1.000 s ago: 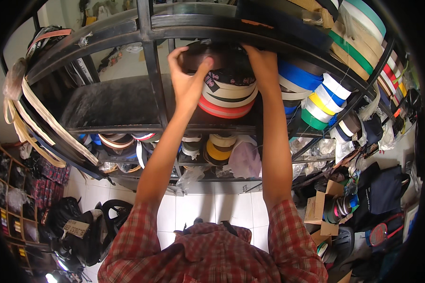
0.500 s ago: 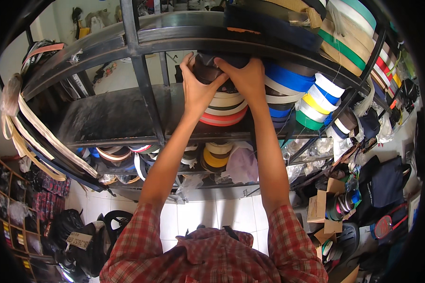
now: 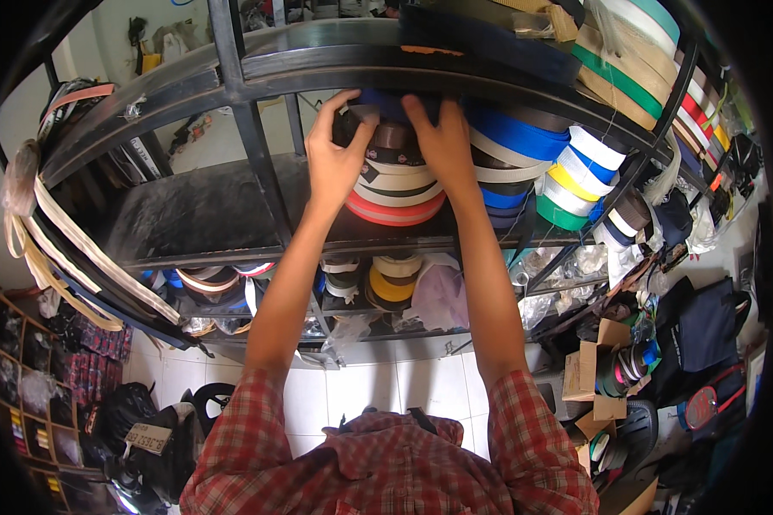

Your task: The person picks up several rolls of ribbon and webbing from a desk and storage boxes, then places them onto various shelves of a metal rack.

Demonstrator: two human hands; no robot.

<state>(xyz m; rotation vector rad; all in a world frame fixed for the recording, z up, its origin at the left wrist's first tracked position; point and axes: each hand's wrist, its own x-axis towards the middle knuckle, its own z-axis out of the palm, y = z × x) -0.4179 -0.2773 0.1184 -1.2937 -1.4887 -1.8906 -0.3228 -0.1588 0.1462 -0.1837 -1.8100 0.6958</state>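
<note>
Watching remotely, I see the dark-blue, round fabric roll (image 3: 383,104) atop the red, cream and brown tape stack (image 3: 393,185). Left hand (image 3: 335,159) and right hand (image 3: 444,148) flank it, fingers spread; whether they grip, hidden tips prevent telling. Probably light, bendable; better support both rim sides.

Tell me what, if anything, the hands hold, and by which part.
The left hand is at the left side of a dark blue webbing roll, the right hand at its right; whether either grips it cannot be told.
</note>
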